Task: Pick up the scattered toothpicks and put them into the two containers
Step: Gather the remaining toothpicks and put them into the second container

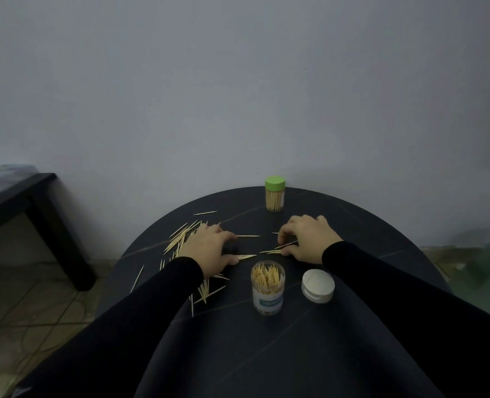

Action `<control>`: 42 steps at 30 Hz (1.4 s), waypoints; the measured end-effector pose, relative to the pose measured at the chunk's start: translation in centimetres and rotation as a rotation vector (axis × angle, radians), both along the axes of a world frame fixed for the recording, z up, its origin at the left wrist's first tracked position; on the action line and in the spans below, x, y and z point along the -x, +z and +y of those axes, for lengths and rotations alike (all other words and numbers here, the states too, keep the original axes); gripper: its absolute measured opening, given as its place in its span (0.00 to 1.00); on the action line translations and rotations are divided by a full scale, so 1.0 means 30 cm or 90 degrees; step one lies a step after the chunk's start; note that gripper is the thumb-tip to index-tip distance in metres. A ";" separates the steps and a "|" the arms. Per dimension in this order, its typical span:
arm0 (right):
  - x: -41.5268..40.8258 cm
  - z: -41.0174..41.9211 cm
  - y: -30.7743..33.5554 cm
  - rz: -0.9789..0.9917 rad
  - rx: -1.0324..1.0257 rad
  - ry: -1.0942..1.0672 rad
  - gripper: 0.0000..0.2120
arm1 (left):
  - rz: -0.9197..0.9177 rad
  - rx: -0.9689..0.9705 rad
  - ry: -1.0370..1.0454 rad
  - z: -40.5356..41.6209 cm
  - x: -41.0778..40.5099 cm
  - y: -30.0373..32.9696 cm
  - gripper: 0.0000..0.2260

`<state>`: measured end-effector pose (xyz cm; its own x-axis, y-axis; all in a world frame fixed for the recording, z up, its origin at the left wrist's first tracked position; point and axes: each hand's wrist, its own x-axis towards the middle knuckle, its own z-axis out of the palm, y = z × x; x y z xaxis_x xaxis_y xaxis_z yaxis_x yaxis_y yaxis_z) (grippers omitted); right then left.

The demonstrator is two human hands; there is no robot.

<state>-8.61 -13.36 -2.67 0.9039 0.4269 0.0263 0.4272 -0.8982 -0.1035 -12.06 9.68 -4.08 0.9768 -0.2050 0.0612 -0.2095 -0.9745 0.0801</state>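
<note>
Round dark table [353, 234] seen from above. Left hand [209, 248], at 10 o'clock from the open jar [267, 288], lies palm down with fingers spread over loose toothpicks [180, 239]; whether it holds any cannot be told. Right hand [307, 239], at 1 o'clock from that jar, curls its fingers around a few toothpicks at the table surface. White lid [318, 285] lies at 3 o'clock, just beside the jar. Green-lidded jar [274, 196] stands upright at 12 o'clock, near the far edge.
</note>
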 end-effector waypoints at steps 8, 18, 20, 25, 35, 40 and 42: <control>-0.040 0.022 -0.030 0.057 0.084 -0.051 0.26 | 0.018 -0.059 0.013 -0.038 -0.060 -0.024 0.26; -0.037 0.018 -0.010 -0.024 0.034 -0.021 0.10 | -0.034 -0.028 -0.024 -0.038 -0.062 -0.005 0.14; -0.034 0.026 -0.011 -0.033 0.049 -0.022 0.09 | -0.046 -0.033 -0.015 -0.052 -0.049 -0.005 0.13; -0.012 0.063 -0.023 -0.047 0.210 -0.009 0.11 | -0.067 -0.049 0.019 -0.096 -0.022 -0.003 0.11; 0.007 0.079 -0.022 -0.155 0.366 0.070 0.13 | -0.086 -0.111 0.001 -0.115 0.002 -0.009 0.11; 0.004 0.079 0.002 -0.137 0.312 0.050 0.11 | -0.090 -0.133 -0.008 -0.111 -0.007 -0.010 0.12; 0.004 0.079 0.003 -0.124 0.293 0.031 0.10 | -0.091 -0.129 -0.005 -0.114 -0.010 -0.012 0.12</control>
